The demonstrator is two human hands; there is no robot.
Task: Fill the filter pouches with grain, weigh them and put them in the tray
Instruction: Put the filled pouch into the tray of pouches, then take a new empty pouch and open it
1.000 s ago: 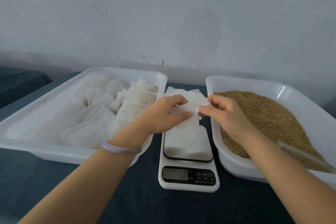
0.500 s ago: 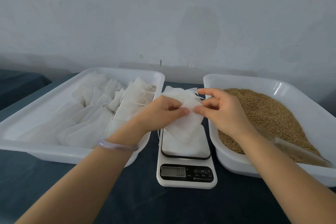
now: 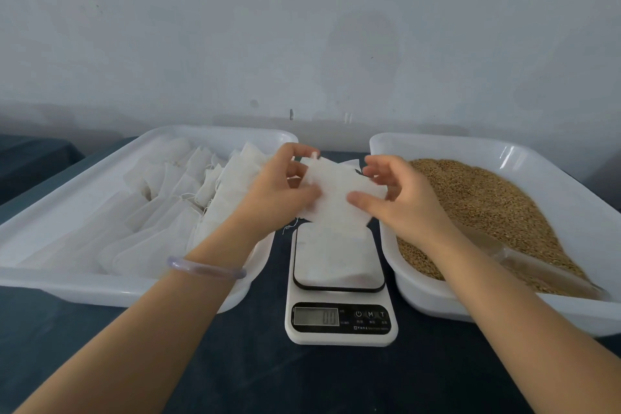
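Table [image 3: 252,363]: dark, carries everything. Left tray [image 3: 40,282], toward the left edge: flat white pouches in rows. Right tray [image 3: 437,306], toward the right edge: grain [image 3: 477,198] heaped. Scale [image 3: 339,329], mid-table between the trays, close to both rims; open table lies in front of it. Pouch [image 3: 339,195]: held above the scale's back edge, flat. Probably near weightless, limp and easily torn, so best taken at the mouth edges. Left hand [image 3: 275,191] pinches its left edge. Right hand [image 3: 406,202] holds it loosely: thumb on the front, fingers behind.
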